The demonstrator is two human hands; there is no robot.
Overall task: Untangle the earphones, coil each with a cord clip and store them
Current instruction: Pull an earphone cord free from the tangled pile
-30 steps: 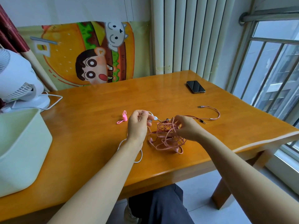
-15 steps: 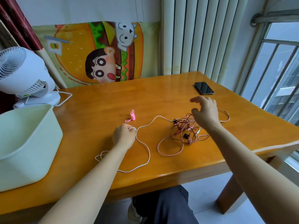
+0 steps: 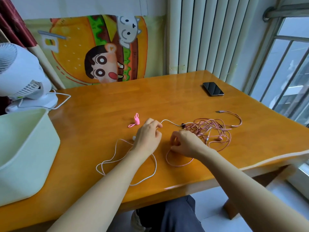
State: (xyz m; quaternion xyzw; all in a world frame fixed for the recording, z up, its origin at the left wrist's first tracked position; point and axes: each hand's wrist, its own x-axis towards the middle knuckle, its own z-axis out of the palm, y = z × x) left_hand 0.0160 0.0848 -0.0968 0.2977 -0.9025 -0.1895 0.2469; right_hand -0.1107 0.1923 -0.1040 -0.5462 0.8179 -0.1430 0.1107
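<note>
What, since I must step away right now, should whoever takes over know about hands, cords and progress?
Left hand pinches the white earphone cord close to the tangle.
Right hand: fingers curled, seemingly pinching a pink cord loop.
Pink tangle lies right of the hands; the white cord's far end runs into it, and the rest trails loose toward the person.
Pink cord clip lies beyond the left hand; pale green bin at far left.
Done: white cord partly freed.
Left: finish untangling, coil, clip, store everything.
</note>
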